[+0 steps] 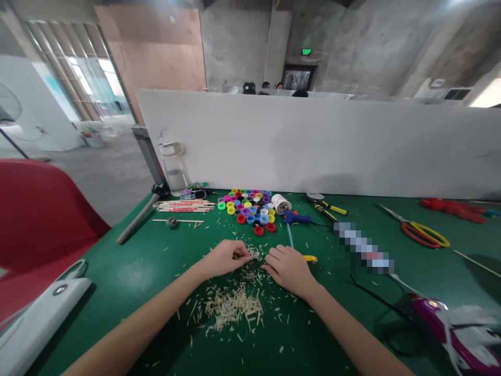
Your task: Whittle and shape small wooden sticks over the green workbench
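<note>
My left hand (226, 258) is closed in a pinch just above the table, thumb against fingertips. What it pinches, if anything, is too small to make out. My right hand (290, 269) rests palm down opposite it, fingers bent and thumb apart, touching the table among scattered wood bits. Behind that hand a yellow-handled tool (310, 258) pokes out, mostly hidden. Small pale wood slivers (255, 254) lie between the hands. Nearer to me is a larger loose pile of short wood pieces (235, 308).
Colourful bottle caps (252, 208), a white cup on its side (281, 204) and a blue glue gun (297, 218) sit beyond the hands. Left are bundled sticks (183, 206) and a hammer (141, 214); right, pliers (334, 208), scissors (418, 230) and a power strip (364, 248). A white panel (313, 146) edges the table.
</note>
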Demonstrator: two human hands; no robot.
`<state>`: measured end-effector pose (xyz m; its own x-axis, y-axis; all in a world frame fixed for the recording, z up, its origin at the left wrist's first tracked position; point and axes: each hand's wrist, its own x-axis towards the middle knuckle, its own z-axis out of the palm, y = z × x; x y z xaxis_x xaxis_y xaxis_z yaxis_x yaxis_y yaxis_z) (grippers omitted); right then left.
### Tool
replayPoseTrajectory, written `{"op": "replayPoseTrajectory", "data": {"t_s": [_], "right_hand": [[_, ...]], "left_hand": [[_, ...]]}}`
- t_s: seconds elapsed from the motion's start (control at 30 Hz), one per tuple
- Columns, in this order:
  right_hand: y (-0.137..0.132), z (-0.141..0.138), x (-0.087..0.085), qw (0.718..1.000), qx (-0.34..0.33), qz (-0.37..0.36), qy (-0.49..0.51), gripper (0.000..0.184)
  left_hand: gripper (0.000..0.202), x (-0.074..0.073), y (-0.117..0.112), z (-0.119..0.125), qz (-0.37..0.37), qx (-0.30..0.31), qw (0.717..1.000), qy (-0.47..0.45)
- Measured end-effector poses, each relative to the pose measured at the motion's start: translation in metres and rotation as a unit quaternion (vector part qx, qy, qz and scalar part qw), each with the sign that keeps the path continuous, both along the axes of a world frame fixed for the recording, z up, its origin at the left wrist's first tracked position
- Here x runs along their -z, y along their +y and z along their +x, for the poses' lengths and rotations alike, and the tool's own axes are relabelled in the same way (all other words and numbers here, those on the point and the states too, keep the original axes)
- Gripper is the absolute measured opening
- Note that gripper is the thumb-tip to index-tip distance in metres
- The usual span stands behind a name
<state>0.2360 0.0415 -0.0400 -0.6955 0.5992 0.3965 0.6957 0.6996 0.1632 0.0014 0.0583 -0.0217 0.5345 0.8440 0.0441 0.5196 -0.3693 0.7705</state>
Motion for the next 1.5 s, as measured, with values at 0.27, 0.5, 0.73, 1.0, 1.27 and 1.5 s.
{"op": "replayPoseTrajectory", "data": {"t_s": [0.27,0.5,0.73,1.0,1.27,1.5], "right_hand": [[0.001,0.001,0.0,1.0,0.003,-0.002,0.007,0.025],[0.001,0.0,-0.004,1.0,0.001,-0.027,-0.007,0.025],[0.001,0.001,0.001,0.999,-0.006,-0.031,-0.013,0.024],[0.003,0.001,0.001,0.999,-0.002,-0.033,-0.008,0.025],[0.004,0.001,0.003,1.0,-0.001,-0.02,-0.005,0.025],[0.003,0.0,0.001,1.0,-0.004,-0.024,-0.003,0.027]], "left_hand": [[0.013,-0.002,-0.001,0.001,0.036,0.014,0.999,0.018],[0.014,-0.006,-0.004,0.003,0.079,0.044,0.995,0.038],[0.012,-0.003,-0.005,0.005,0.074,0.025,0.997,0.021],[0.017,0.008,-0.009,0.003,0.034,-0.012,0.999,-0.01],[0.015,0.01,-0.007,0.004,0.038,-0.022,0.999,-0.019],[0.017,0.01,-0.008,0.003,0.036,-0.02,0.999,-0.019]]}}
